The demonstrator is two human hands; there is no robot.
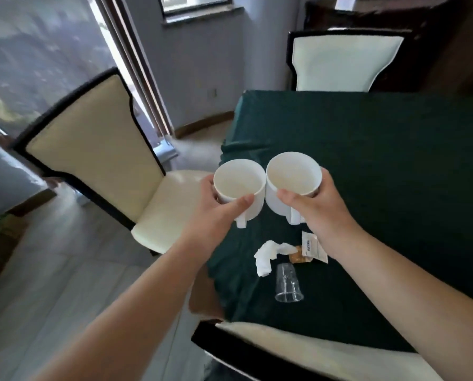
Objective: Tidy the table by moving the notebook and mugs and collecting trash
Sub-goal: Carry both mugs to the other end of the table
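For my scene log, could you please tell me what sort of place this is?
Most likely a home dining room: a table under a dark green tablecloth, upholstered high-backed dining chairs drawn up to it, and a window in the far wall.

Only one thing bears print: the small white paper sachet (313, 247) lying on the dark green tablecloth (381, 166) carries a short column of blue characters (far too small and blurred to read). No other text, brand or number shows.

White mugs (239, 182), dark green tablecloth (381, 166), cream chairs (92, 149) edged black.
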